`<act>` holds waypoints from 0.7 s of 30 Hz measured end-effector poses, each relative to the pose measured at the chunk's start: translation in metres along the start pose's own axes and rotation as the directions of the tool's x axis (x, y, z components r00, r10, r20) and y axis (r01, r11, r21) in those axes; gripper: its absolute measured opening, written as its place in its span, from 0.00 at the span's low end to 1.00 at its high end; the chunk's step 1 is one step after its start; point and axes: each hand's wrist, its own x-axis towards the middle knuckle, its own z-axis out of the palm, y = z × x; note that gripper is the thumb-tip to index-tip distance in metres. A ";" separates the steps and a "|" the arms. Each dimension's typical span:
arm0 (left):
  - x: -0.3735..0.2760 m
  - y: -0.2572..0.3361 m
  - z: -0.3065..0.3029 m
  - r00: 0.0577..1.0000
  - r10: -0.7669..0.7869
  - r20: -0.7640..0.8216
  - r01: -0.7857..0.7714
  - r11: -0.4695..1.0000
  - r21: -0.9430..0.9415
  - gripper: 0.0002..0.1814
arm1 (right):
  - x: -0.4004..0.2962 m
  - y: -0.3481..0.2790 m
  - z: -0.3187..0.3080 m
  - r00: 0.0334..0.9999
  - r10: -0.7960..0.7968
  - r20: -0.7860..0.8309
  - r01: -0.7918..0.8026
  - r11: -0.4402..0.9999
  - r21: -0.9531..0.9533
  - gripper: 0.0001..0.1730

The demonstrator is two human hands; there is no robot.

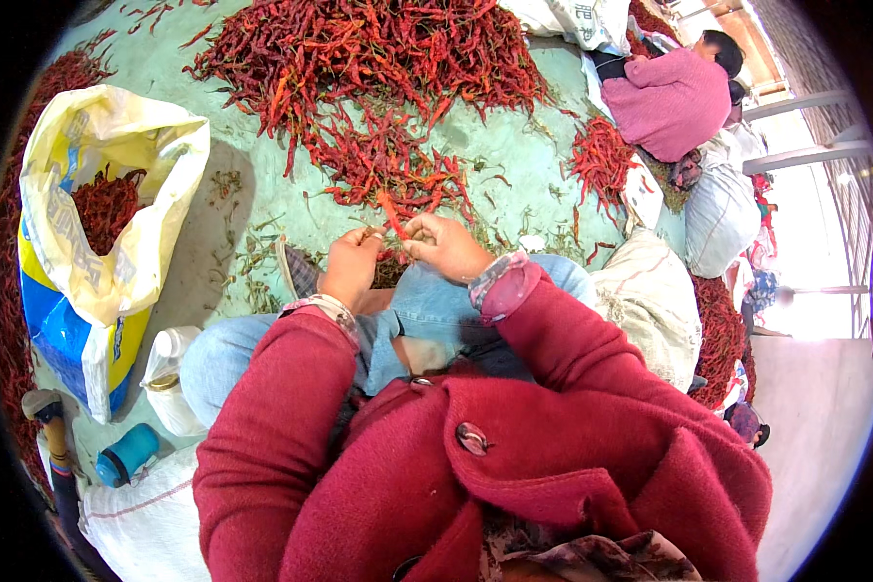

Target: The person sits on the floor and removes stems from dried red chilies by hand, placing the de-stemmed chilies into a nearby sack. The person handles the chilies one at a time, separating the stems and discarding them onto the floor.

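My right hand point(447, 246) pinches a dried red chili pepper point(391, 214) between thumb and fingers, its far end pointing away from me. Close to its left, my left hand point(351, 263) has thumb and fingertips together near the pepper's stem side; whether something small sits between them is not clear. Both hands are above my lap. Just beyond them lies a loose spread of red chili peppers point(385, 156), joined to a large heap of chili peppers point(378, 51) farther away. Broken stems point(258, 258) are scattered on the green floor.
An upright woven sack point(153, 240) with chilies inside stands at left, beside a white container point(171, 393) and a blue bottle point(127, 455). White sacks point(647, 305) lie at right. A person in pink point(669, 102) sits at upper right near a small chili pile point(600, 164).
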 end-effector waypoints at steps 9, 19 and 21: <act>-0.006 0.014 -0.004 0.991 -0.117 0.070 0.120 0.992 -0.037 0.13 | -0.011 -0.010 0.002 0.981 -0.005 0.195 0.028 0.993 -0.116 0.16; 0.003 0.019 -0.010 0.975 -0.046 -0.216 0.023 0.994 -0.107 0.09 | 0.013 0.009 0.002 0.976 0.043 0.215 0.001 0.980 -0.197 0.17; 0.009 0.017 -0.012 0.957 -0.002 -0.288 -0.033 0.993 -0.117 0.09 | 0.019 0.012 -0.001 0.981 0.014 0.191 0.025 0.980 -0.196 0.16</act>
